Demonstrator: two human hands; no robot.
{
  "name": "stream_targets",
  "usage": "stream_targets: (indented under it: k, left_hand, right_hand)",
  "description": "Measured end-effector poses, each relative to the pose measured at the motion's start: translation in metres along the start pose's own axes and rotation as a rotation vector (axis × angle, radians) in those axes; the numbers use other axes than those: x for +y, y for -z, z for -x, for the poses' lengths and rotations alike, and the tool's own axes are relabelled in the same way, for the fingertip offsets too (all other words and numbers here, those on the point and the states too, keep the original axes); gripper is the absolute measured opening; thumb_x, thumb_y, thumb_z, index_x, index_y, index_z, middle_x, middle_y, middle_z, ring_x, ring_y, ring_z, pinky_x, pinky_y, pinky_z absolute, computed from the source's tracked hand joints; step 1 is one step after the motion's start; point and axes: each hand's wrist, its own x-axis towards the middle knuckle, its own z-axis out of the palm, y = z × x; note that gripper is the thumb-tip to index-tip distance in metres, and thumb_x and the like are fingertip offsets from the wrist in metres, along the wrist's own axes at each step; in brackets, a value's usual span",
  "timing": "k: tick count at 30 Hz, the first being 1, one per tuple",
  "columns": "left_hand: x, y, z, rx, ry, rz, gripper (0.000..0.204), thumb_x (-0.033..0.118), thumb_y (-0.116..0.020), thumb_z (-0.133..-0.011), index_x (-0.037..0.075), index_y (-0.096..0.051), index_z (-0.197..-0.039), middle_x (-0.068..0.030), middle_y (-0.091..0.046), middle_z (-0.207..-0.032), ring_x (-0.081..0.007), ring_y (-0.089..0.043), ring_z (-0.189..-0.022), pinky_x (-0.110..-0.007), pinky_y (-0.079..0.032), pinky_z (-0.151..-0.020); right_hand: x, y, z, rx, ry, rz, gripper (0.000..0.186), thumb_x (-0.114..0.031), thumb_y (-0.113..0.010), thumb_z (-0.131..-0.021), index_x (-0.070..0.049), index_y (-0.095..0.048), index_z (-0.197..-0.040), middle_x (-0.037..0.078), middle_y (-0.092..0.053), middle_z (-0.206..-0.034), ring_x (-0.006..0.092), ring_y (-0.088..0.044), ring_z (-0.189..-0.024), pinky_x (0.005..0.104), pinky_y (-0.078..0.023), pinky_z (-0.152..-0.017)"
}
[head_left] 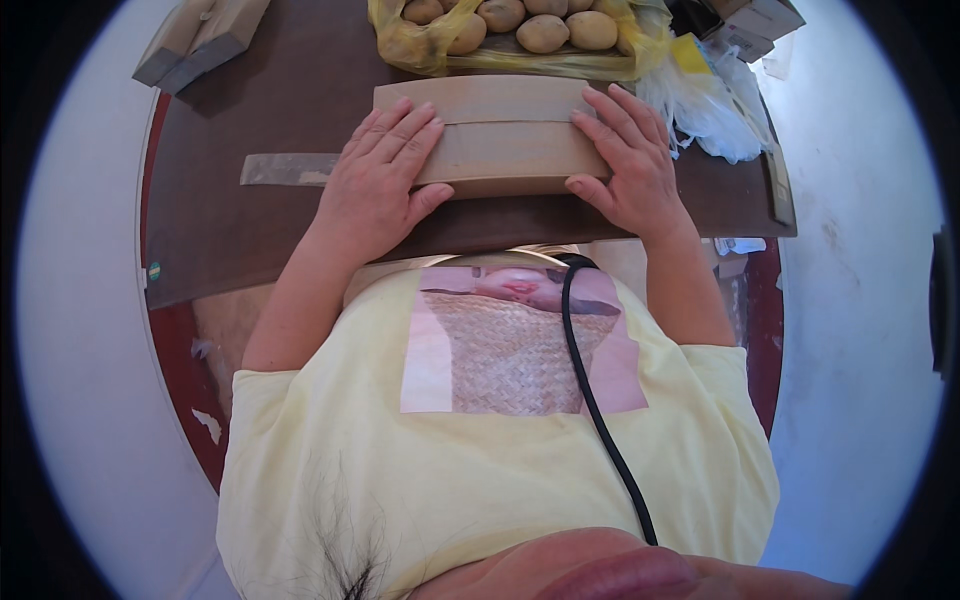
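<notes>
A flat brown cardboard box [505, 150] lies on the dark brown table in front of me, its top flaps meeting along a seam. My left hand [385, 175] rests on the box's left end, fingers stretched over the top and thumb at the near edge. On the right end lies my right hand [630, 160], fingers spread over the corner and thumb near the front edge. A strip of brown tape [285, 169] sticks out to the left from beneath my left hand. What is inside the box is hidden.
Behind the box, a yellow plastic bag [440, 62] holds several potatoes [543, 33]. White plastic bags [715, 115] lie at the right, near small boxes [755, 22]. Another cardboard box [205, 45] sits at the table's far left. A black cable [590, 400] hangs over my shirt.
</notes>
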Motion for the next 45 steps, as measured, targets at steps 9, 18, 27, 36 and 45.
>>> stream_targets:
  k: [9, 18, 27, 36, 45]
  left_hand:
    - [-0.001, -0.002, 0.002, -0.041, 0.006, 0.000, 0.059, 0.034, -0.065, -0.089, 0.004, -0.050, -0.137, -0.0116, -0.048, -0.145, -0.0301, -0.039, -0.139, -0.046, -0.028, -0.116]
    - [-0.002, -0.004, 0.002, 0.026, -0.004, -0.006, 0.057, 0.038, -0.067, -0.087, 0.003, -0.055, -0.130, -0.0118, -0.053, -0.139, -0.0300, -0.045, -0.134, -0.046, -0.032, -0.114]
    - [-0.005, 0.001, 0.000, -0.005, -0.013, 0.024, 0.057, 0.033, -0.067, -0.087, 0.002, -0.052, -0.133, -0.0142, -0.050, -0.142, -0.0317, -0.042, -0.136, -0.046, -0.031, -0.114]
    - [0.001, 0.000, -0.005, 0.013, -0.032, 0.083, 0.063, 0.030, -0.071, -0.082, 0.002, -0.051, -0.135, -0.0149, -0.051, -0.141, -0.0343, -0.042, -0.135, -0.047, -0.033, -0.113]
    - [0.017, -0.006, -0.010, 0.072, 0.048, 0.182, 0.057, 0.025, -0.072, -0.080, 0.002, -0.054, -0.128, -0.0170, -0.052, -0.136, -0.0359, -0.044, -0.132, -0.047, -0.035, -0.110]
  right_hand:
    - [0.008, 0.005, 0.009, 0.058, -0.039, -0.019, 0.062, -0.057, -0.062, -0.085, -0.006, -0.064, -0.120, 0.010, -0.055, -0.137, 0.0324, -0.044, -0.130, 0.0460, -0.032, -0.108]
    - [-0.002, 0.007, -0.006, -0.045, -0.007, 0.008, 0.069, -0.058, -0.064, -0.081, -0.005, -0.060, -0.126, 0.010, -0.053, -0.139, 0.0326, -0.041, -0.135, 0.0469, -0.027, -0.114]
    - [-0.055, -0.022, -0.077, -0.388, 0.213, -0.066, 0.092, -0.056, -0.066, -0.081, -0.002, -0.033, -0.148, 0.018, -0.032, -0.155, 0.0326, -0.022, -0.147, 0.0471, -0.014, -0.121]
    - [-0.052, -0.023, -0.075, -0.465, 0.210, -0.080, 0.087, -0.049, -0.066, -0.084, 0.000, -0.032, -0.148, 0.017, -0.031, -0.156, 0.0316, -0.022, -0.147, 0.0459, -0.015, -0.121]
    - [-0.044, -0.015, -0.073, -0.511, 0.179, -0.141, 0.083, -0.054, -0.059, -0.088, 0.001, -0.036, -0.147, 0.017, -0.029, -0.156, 0.0300, -0.020, -0.148, 0.0432, -0.013, -0.122]
